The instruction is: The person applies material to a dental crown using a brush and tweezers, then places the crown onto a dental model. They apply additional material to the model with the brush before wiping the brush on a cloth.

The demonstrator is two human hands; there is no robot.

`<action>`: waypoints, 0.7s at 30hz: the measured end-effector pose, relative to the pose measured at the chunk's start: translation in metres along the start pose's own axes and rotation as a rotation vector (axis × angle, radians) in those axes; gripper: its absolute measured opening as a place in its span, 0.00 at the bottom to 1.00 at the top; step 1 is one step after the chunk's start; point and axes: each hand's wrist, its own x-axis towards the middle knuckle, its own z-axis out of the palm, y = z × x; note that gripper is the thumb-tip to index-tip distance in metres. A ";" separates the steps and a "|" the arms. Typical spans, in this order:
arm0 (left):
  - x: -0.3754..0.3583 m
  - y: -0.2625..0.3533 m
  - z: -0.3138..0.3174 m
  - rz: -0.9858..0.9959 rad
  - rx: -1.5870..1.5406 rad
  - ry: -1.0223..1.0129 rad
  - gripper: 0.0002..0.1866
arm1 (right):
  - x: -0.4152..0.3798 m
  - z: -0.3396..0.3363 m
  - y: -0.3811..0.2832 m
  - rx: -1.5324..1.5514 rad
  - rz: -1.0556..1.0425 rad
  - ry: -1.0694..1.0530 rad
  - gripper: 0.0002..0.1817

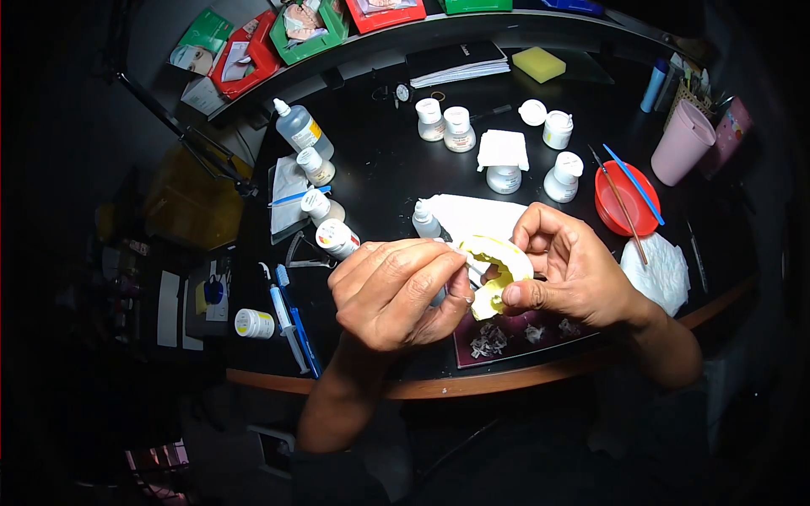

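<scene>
- Bare left hand (396, 295) and bare right hand (569, 274) hang above the black tabletop (371, 177), near its brown front edge.
- Dark-red flat board (511, 347), close to that edge, is partly hidden by the hands.
- Pale-yellow horseshoe-shaped piece (516, 259) is between the hands; some right fingertips disappear behind it. Right thumb and fingers grasp it; left fingers curl together at its left end, whether pinching it I cannot tell.
- Greyish shavings (488, 342) lie on the board.

Hands (396, 295): two, one pair
Yellow curved piece (513, 255): just one
Red bowl (606, 211): one
Pink cup (680, 148): yep, also one
Yellow sponge (538, 64): one again
Red bins (392, 14): two
Green bins (477, 5): two too
Shaving piles (488, 342): solid three
</scene>
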 end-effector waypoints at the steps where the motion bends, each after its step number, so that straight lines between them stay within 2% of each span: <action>1: 0.000 0.000 0.001 -0.005 -0.001 -0.006 0.11 | -0.001 0.001 0.002 -0.014 -0.023 0.008 0.22; 21: -0.003 -0.003 0.005 0.013 0.012 -0.053 0.13 | -0.003 0.010 0.006 -0.115 -0.066 0.078 0.23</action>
